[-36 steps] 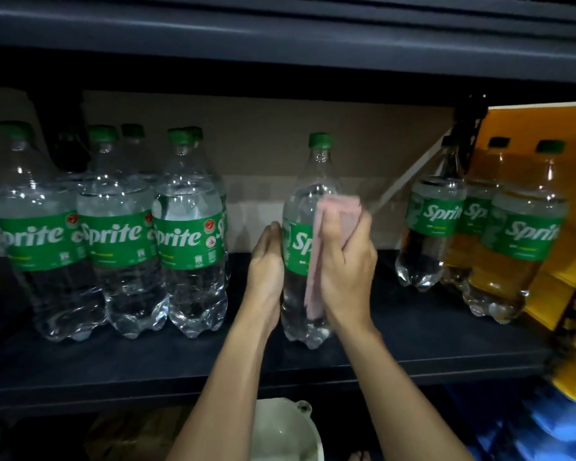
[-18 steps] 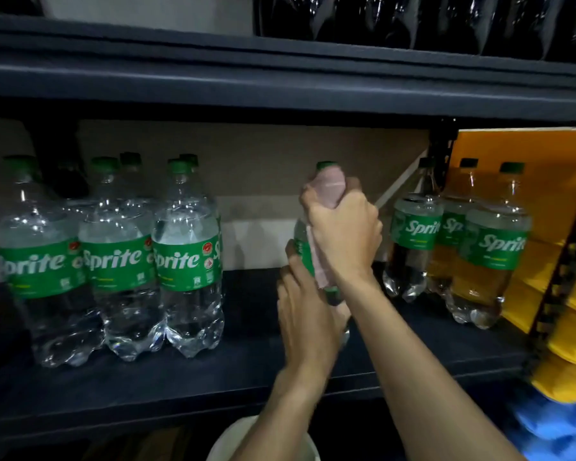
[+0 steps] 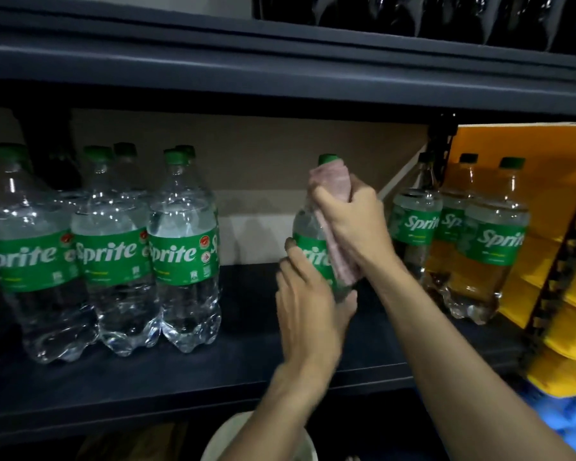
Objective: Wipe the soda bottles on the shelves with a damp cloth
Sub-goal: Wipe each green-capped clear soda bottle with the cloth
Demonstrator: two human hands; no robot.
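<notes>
Dark metal shelf (image 3: 147, 377) carries a clear plastic Sprite bottle (image 3: 308, 251) mid-board. Left hand (image 3: 308, 314) wraps its lower body; right hand (image 3: 356, 221), raised, clamps a pink cloth (image 3: 330, 188) round the neck.

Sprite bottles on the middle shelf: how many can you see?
9 bottles: three in front at left, two behind them, one held in the middle, three at right. More may be hidden behind.

The scene is dim, lit seemingly from in front: small white glints sit on the clear bottles (image 3: 113, 211) while the rear of the shelf (image 3: 246, 327) sinks into shadow. The left hand (image 3: 308, 314) is smeared by motion blur. Shelf edges bow near the frame borders, and the corners go soft
</notes>
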